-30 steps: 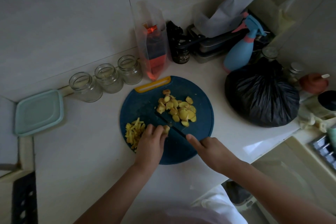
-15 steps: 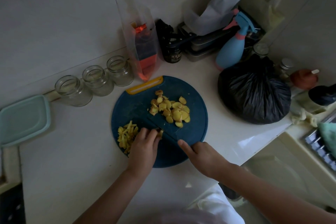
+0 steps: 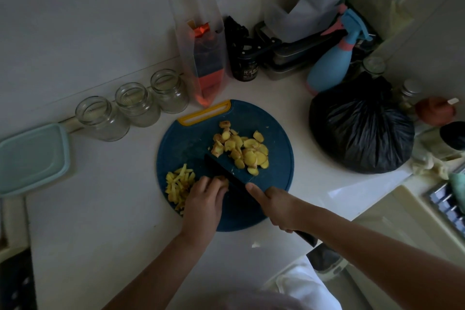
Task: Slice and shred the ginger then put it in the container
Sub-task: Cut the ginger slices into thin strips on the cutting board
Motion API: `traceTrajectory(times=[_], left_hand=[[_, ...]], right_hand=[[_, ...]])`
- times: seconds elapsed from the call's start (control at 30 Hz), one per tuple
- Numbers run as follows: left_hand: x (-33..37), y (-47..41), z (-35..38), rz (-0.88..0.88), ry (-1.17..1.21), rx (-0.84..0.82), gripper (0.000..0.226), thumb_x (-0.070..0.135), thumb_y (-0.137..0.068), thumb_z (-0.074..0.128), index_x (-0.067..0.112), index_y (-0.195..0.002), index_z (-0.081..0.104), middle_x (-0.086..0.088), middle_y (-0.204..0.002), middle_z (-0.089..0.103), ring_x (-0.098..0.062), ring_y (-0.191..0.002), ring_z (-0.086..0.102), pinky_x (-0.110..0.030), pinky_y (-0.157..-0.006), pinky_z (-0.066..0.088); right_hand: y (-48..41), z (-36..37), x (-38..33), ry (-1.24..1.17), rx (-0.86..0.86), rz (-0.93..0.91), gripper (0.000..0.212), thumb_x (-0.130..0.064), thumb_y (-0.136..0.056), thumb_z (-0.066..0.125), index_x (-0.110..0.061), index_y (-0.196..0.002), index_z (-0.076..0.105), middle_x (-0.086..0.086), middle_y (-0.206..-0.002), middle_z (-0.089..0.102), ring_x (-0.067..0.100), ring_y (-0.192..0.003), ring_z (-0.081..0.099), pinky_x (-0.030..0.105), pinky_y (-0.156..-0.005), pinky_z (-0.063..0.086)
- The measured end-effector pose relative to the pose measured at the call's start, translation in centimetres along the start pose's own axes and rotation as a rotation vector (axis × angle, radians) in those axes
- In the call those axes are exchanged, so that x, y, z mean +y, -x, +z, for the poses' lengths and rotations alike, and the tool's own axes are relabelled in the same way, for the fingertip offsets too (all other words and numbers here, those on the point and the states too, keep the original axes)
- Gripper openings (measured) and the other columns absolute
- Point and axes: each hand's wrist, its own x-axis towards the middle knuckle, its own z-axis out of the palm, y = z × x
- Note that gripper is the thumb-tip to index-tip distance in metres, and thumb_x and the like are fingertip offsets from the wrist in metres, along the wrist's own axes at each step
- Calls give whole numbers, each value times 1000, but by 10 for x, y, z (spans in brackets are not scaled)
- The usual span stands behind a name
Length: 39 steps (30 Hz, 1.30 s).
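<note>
Blue and round, the cutting board (image 3: 191, 143) lies on the white counter (image 3: 100, 209). At the board's near-left edge the left hand (image 3: 203, 199) holds a small ginger piece (image 3: 222, 180) down under curled fingertips, with the shreds (image 3: 178, 184) just left of it. The right hand (image 3: 279, 206) is clenched round the dark knife (image 3: 224, 171), whose blade stands just right of that piece. The ginger slices (image 3: 246, 151) are heaped toward the far-right edge. A teal-lidded container (image 3: 30, 158) sits at the counter's left edge.
</note>
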Motion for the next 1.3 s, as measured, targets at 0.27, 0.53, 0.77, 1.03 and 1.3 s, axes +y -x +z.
traceTrajectory(times=[0.27,0.53,0.77,1.03,1.3], left_hand=[[-3,2,2,-30,10,-12,19,22,-92,54,8,-89,67,-5,-79,54,-18,-65,56,-23,-55,44],[-1,1,1,-40,-5,8,25,27,-91,52,6,-85,66,-7,-79,54,-19,-65,56,-29,-52,50],[-3,2,1,-24,-16,21,18,24,-89,59,8,-85,67,-7,-79,55,-20,-64,57,-25,-53,47],[0,1,0,0,-15,35,8,11,-83,70,6,-80,65,-6,-76,54,-19,-64,57,-25,-55,46],[-2,3,3,-26,7,35,30,27,-91,48,6,-80,66,-6,-77,54,-20,-65,57,-26,-55,46]], right_hand=[[-12,12,-29,-44,148,-111,44,-49,-104,18,-31,-66,29,6,-68,45,21,-67,50,31,-69,42],[-11,2,-11,-323,17,-3,64,-72,-90,31,-15,-61,37,0,-50,36,11,-33,31,19,-37,28],[-1,5,-5,-101,101,-122,67,-68,-92,28,-13,-58,42,6,-56,45,5,-34,37,19,-45,37],[1,10,-3,-68,106,-109,68,-68,-93,25,-8,-70,48,9,-63,48,12,-45,41,20,-49,37],[0,13,-16,78,120,-159,60,-54,-101,21,-13,-60,36,4,-56,41,10,-46,37,15,-47,33]])
